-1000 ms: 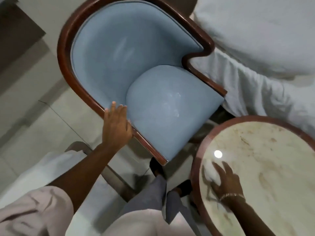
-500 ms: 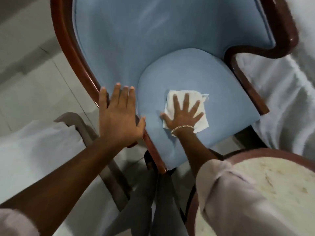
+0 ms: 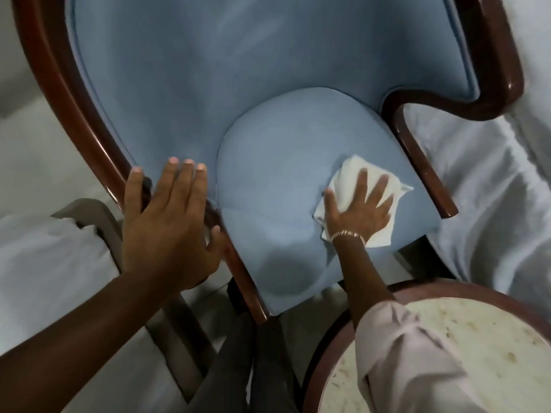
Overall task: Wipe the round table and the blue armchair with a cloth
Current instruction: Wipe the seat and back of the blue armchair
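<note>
The blue armchair [image 3: 268, 144] with a dark red wooden frame fills the upper view. A white cloth [image 3: 351, 177] lies on the right side of its seat cushion. My right hand [image 3: 359, 208] presses flat on the cloth, fingers spread, a bracelet at the wrist. My left hand [image 3: 167, 222] rests flat on the chair's left wooden arm, fingers together and extended. The round table [image 3: 483, 329], with a pale marble top and a dark wooden rim, sits at the lower right, partly hidden by my right sleeve.
White bedding [image 3: 492, 189] lies to the right of the chair. Another white-covered seat with a grey frame [image 3: 98, 222] stands at the lower left. My legs and feet [image 3: 247, 353] stand between chair and table on a pale tiled floor.
My right hand left the table with the cloth, landed on the chair seat, and has since slid toward the cushion's right side. My left hand stays on the chair's left arm.
</note>
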